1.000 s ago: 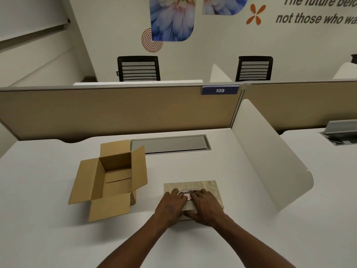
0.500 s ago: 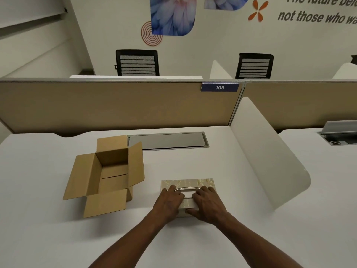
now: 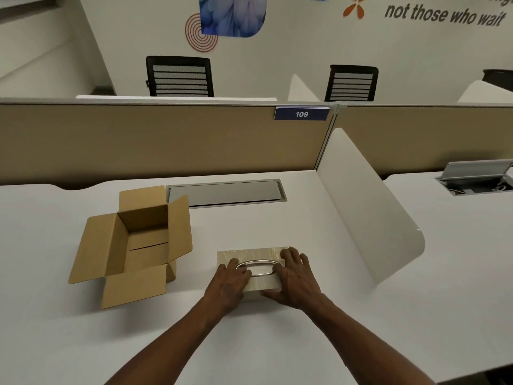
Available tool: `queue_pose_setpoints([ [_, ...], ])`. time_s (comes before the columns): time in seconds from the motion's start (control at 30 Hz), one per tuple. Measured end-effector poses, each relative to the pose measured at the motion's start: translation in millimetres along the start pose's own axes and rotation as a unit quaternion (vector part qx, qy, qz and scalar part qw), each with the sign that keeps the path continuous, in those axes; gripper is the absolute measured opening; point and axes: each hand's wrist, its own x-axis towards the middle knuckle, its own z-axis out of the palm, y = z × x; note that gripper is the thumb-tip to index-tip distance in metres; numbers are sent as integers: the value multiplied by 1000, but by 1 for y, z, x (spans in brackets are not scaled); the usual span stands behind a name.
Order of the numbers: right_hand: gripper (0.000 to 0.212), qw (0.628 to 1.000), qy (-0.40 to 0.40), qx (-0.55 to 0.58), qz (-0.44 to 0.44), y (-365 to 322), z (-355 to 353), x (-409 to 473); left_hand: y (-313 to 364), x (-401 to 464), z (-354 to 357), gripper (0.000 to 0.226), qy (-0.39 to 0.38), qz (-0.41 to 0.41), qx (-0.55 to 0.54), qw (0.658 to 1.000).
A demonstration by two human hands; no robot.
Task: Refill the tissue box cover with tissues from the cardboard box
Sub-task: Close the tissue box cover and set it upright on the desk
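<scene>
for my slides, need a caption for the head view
Both hands, left and right, rest on the tissue box cover beside an open cardboard box.

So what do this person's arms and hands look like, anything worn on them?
Both forearms are bare as far as the view shows: no sleeves, gloves or watch. The left hand and right hand show no rings that I can make out.

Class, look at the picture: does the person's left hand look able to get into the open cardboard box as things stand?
Probably yes. The left hand rests on the tissue box cover, and the cardboard box sits just to its left, flaps open, with only bare desk between.
</scene>
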Motion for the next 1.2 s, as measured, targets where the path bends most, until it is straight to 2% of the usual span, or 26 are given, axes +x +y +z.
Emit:
queue_pose_setpoints([
  [0.1,80,999,-8,40,13,1,1,1,2,-3,0,60,-16,-2,11,1000],
  [0.23,75,995,2,95,11,8,7,-5,5,-5,2,59,-18,-10,32,999],
  [0.43,70,994,35,101,8,10,14,-14,6,-8,6,70,-16,-10,27,999],
  [0.6,70,993,41,109,14,10,16,-17,0,-22,7,81,63,13,-34,997],
  [0.67,70,993,37,111,12,10,15,-16,-2,-30,13,96,93,-34,-104,990],
  [0.73,69,992,31,121,13,10,13,-16,-3,-36,17,110,116,-126,-181,968],
  [0.8,73,988,20,148,24,12,16,-17,-4,-36,16,122,80,-227,-260,935],
  [0.87,89,974,11,219,62,13,21,-20,-6,-34,12,135,39,-281,-342,896],
  [0.93,104,934,37,326,144,11,20,-23,-9,-31,10,145,12,-311,-414,855],
  [1.0,111,857,45,443,259,10,18,-22,-13,-28,13,151,-13,-333,-492,805],
  [1.07,107,774,-9,538,333,10,19,-20,-14,-26,15,140,-18,-350,-557,753],
  [1.1,97,746,-37,565,349,11,22,-20,-14,-25,17,122,-10,-354,-581,733],
  [1.13,84,737,-51,576,350,11,25,-21,-12,-24,15,100,1,-353,-601,717],
  [1.2,60,748,-46,569,339,13,32,-24,-8,-21,14,69,21,-354,-630,691],
])
